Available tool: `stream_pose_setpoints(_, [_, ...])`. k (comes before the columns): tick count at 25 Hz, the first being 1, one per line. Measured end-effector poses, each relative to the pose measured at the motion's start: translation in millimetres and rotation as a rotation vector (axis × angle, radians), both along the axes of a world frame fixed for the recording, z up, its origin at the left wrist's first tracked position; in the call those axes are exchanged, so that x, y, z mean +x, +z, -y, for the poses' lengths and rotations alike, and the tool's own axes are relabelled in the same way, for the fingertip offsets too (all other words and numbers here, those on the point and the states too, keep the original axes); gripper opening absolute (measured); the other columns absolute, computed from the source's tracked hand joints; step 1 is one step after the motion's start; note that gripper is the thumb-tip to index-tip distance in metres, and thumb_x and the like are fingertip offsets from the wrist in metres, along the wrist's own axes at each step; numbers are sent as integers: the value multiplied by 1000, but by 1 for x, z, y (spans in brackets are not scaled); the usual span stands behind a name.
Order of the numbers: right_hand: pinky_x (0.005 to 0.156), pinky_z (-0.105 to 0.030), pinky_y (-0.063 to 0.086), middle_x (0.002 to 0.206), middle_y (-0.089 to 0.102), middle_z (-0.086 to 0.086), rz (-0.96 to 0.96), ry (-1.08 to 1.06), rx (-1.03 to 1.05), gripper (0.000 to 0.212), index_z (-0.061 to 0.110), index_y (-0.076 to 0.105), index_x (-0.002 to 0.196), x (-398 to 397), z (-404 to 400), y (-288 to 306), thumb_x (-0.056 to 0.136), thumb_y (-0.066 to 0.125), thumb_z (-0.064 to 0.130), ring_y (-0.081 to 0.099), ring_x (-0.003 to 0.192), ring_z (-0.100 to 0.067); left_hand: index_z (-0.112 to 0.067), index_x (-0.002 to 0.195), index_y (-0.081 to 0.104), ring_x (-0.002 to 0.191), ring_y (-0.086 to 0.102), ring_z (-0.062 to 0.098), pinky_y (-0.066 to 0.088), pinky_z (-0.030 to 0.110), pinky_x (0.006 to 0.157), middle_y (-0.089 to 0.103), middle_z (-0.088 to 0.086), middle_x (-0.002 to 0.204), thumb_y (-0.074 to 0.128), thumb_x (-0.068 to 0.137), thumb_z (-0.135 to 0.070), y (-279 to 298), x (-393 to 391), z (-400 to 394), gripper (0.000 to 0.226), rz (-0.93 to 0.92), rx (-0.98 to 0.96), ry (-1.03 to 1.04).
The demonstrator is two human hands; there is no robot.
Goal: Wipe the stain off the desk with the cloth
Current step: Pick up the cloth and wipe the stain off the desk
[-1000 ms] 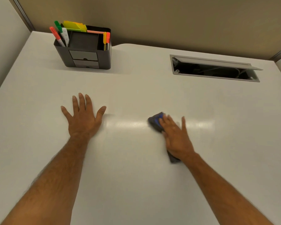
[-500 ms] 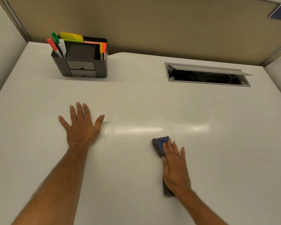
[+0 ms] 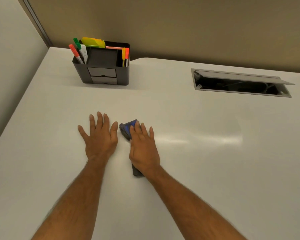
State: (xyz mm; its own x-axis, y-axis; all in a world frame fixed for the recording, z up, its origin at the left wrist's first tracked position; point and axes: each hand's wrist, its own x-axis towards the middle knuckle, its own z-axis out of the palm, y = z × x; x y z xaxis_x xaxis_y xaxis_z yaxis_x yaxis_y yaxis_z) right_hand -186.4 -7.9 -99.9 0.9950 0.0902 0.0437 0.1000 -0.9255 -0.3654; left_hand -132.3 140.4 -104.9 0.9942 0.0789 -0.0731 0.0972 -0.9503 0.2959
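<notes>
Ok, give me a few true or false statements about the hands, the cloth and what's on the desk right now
1. The right hand presses the cloth flat on the desk. True.
2. The left hand holds a marker. False: it lies flat and empty on the desk.
3. The organizer stands far left of the hatch. True.
4. The hatch is closed. False: its lid is propped open.
5. The cloth is red. False: dark grey and blue.

1. Cloth [image 3: 126, 129]: dark grey with a blue patch, folded, lying flat on the bench [image 3: 197, 170], largely covered; both ends protrude.
2. Bench: white, glossy surface with light glare; no stain discernible in this view.
</notes>
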Motion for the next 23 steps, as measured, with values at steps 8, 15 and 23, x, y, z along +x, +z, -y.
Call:
stream_pose_setpoints(8, [123,-49,0,164,17,-11,3,410,-71,67,11,23,154,-55,-8,-8,91,43,19,8,152,-26,-24,150,42,155,11,10,-17,49,122,39,-6,160,6,97,-56,1,0,-8,72,89,-339,78])
stream_pose_setpoints(15, [123,-51,7,161,26,-9,98,480,-170,69,12,31,152,-73,86,-4,86,52,13,18,151,-26,-14,129,65,141,44,29,7,53,122,64,14,135,32,102,-41,7,8,-3,51,207,-328,181])
stream_pose_setpoints(23, [120,-52,8,156,36,-13,47,73,-186,56,6,41,147,-2,180,3,92,49,8,33,145,-32,-15,122,66,126,54,35,29,54,110,69,10,124,36,95,-53,18,47,16,56,245,-174,-34])
